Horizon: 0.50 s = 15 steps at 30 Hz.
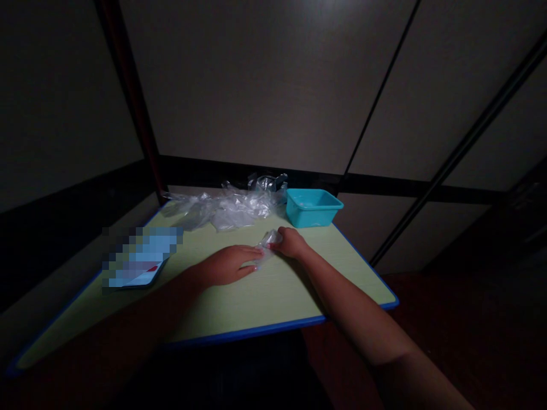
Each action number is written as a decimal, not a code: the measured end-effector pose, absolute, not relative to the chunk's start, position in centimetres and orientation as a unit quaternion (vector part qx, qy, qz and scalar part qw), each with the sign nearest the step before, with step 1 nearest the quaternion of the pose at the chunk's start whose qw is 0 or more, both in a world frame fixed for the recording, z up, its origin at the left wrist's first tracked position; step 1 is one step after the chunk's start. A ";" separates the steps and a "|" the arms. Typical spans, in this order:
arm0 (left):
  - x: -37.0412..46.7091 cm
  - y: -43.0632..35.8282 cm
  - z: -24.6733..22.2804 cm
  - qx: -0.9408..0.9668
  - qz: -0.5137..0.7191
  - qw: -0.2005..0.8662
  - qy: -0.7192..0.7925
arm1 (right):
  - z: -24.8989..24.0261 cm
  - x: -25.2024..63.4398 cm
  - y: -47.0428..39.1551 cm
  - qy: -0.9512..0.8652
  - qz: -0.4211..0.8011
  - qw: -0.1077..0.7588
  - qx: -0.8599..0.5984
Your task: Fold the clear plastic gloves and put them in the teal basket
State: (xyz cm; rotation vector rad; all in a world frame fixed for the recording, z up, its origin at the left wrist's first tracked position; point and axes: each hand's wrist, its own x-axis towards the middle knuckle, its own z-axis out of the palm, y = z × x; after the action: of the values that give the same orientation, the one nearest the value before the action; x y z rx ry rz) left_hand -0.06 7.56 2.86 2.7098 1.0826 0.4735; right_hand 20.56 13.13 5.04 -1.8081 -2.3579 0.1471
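A small clear plastic bag (265, 249) lies on the light green table between my hands. My right hand (291, 243) is closed on its right side, with the fingers curled around the plastic. At the bag's left edge, my left hand (231, 265) rests with its fingers stretched out and the thumb apart from them. A pile of crumpled clear plastic bags (233, 210) spreads along the far side of the table. Right of the pile stands a turquoise basket (314, 216); its inside shows only in part.
The table (256, 302) has a blue edge. On its left side lies a flat light-blue object (143, 267), partly blurred by pixels. Dark panels (265, 85) rise behind the table's far edge.
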 end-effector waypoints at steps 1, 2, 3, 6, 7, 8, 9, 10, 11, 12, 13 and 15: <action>-0.1 7.6 2.9 0.915 0.157 0.091 0.362 | 5.0 20.5 13.1 -0.791 0.047 0.082 -0.605; -0.1 7.6 2.9 0.916 0.155 0.088 0.358 | 5.0 20.5 13.1 -0.792 0.043 0.081 -0.603; -0.1 7.6 2.8 0.918 0.154 0.085 0.356 | 5.0 20.5 13.1 -0.794 0.041 0.080 -0.602; 0.0 7.7 2.8 0.920 0.152 0.078 0.354 | 4.7 20.5 13.3 -0.796 0.046 0.094 -0.597; 0.0 7.7 2.8 0.919 0.150 0.077 0.355 | 4.6 20.5 13.5 -0.795 0.053 0.104 -0.595; 0.0 7.7 2.8 0.919 0.147 0.078 0.357 | 4.6 20.5 13.6 -0.793 0.065 0.116 -0.594; 0.0 7.7 2.8 0.918 0.145 0.080 0.359 | 4.5 20.5 13.7 -0.791 0.081 0.130 -0.593; 0.0 7.7 2.8 0.918 0.144 0.083 0.360 | 4.5 20.5 13.8 -0.787 0.101 0.145 -0.591; 0.0 7.6 2.8 0.917 0.146 0.086 0.361 | 4.6 20.6 13.8 -0.784 0.125 0.161 -0.587; 0.0 7.6 2.9 0.917 0.148 0.089 0.360 | 4.7 20.6 13.8 -0.781 0.152 0.178 -0.580; 0.0 7.6 2.9 0.916 0.150 0.091 0.360 | 4.8 20.7 13.8 -0.778 0.182 0.192 -0.570; 0.0 7.5 2.9 0.915 0.154 0.093 0.361 | 5.1 21.0 13.6 -0.778 0.246 0.204 -0.541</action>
State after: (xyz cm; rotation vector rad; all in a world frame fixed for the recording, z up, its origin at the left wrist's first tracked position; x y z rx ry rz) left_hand 0.04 7.52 2.94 2.7160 1.0707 0.4574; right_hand 21.03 13.64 5.13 -1.5086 -2.1690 0.6873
